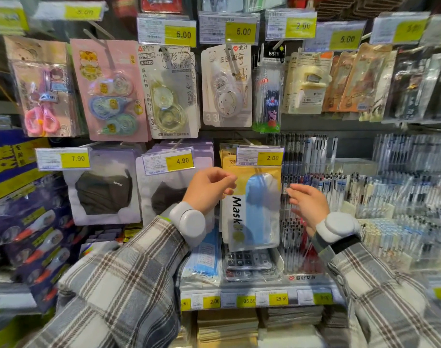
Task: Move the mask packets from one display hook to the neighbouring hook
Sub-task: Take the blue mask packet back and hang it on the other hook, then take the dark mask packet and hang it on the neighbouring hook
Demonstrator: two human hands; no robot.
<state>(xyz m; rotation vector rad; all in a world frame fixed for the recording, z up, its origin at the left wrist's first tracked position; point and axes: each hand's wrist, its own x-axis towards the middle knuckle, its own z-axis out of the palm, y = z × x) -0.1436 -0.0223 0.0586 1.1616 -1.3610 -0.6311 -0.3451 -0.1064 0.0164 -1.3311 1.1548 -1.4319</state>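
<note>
Centre frame: left hand fingers pinch the yellow "Mask" packet at its upper left edge, under the 2.00 tag. Right hand open, just beside its right edge. Two black-mask packets left, tagged 7.90 and 4.90; stack depth behind looks like several, unclear.

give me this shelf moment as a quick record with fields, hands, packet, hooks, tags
left hand: fingers curled at the upper left edge of the yellow and white packet with a blue mask; grip appears pinched
right hand: open, just right of that packet, contact unclear
packet hook tag: yellow 2.00 price tag
neighbouring hook, left: pale purple packets with black masks, yellow 4.90 price tag
wrists: white wrist devices over plaid sleeves
</note>
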